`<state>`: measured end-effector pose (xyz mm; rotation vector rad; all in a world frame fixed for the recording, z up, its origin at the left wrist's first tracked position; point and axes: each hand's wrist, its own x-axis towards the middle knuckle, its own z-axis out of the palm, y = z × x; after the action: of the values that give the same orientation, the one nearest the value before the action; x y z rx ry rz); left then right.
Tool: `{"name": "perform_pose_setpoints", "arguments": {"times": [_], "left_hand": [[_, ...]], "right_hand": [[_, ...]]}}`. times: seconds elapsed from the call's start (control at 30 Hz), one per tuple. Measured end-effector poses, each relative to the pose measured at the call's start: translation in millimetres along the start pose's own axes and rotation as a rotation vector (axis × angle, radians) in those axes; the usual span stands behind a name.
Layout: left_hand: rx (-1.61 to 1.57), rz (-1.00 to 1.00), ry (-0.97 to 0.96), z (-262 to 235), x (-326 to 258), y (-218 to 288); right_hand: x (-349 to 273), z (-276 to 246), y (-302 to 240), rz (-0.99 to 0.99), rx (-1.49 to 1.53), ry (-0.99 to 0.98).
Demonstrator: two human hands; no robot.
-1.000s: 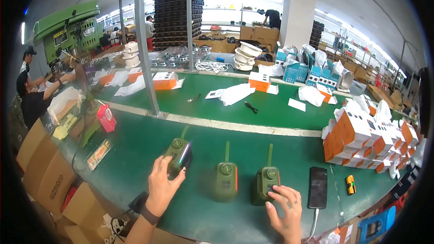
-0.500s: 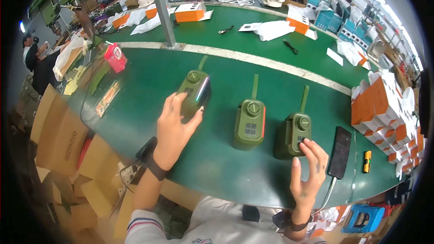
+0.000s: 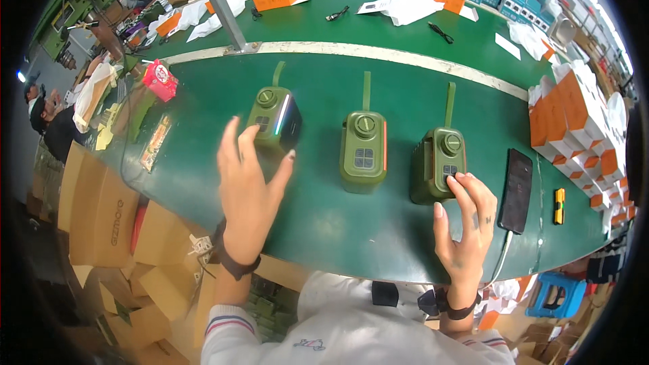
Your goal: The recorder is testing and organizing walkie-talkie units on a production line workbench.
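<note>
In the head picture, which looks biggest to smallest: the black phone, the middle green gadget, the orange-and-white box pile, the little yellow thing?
1. Orange-and-white box pile
2. Middle green gadget: about as long as the phone, but wider
3. Black phone
4. Little yellow thing

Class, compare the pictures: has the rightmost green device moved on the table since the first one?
No: against the white strip beyond it, the rightmost green device keeps about the same place; the camera view has shifted.

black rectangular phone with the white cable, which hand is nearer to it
Right. The right hand is just left of the phone, at the rightmost boxy green device; the left hand is much farther left, near the leftmost boxy green device.
</note>
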<state>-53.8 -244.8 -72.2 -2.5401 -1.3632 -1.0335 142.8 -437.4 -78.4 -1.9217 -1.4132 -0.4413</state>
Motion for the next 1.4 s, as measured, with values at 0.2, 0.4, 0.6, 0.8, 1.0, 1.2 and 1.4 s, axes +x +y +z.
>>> {"name": "perform_pose_setpoints", "arguments": {"times": [0.2,0.4,0.6,0.8,1.0,1.2,1.4], "left_hand": [[-0.328,0.341,-0.243,-14.8,-9.7,34.3],[-0.347,0.561,-0.246,-1.8,3.1,44.7],[-0.291,0.604,-0.167,6.7,0.7,44.7],[-0.243,0.598,-0.12,5.2,-3.2,46.5],[-0.192,0.562,-0.187,-1.0,-0.2,50.7],[-0.229,0.544,-0.2,-1.8,2.7,51.9],[-0.225,0.537,-0.157,-0.6,-5.8,48.0]], "right_hand": [[4.3,7.4,5.4,-0.019,0.018,-0.004],[5.7,8.0,11.8,-0.029,0.037,0.046],[6.7,6.1,9.0,-0.04,-0.026,0.002],[13.6,-0.1,0.0,-0.045,-0.098,-0.067],[20.4,-0.6,-0.6,-0.063,-0.14,-0.074],[20.5,-2.0,3.5,-0.039,-0.058,-0.07],[10.3,-1.4,5.6,0.017,0.051,0.003]]}}
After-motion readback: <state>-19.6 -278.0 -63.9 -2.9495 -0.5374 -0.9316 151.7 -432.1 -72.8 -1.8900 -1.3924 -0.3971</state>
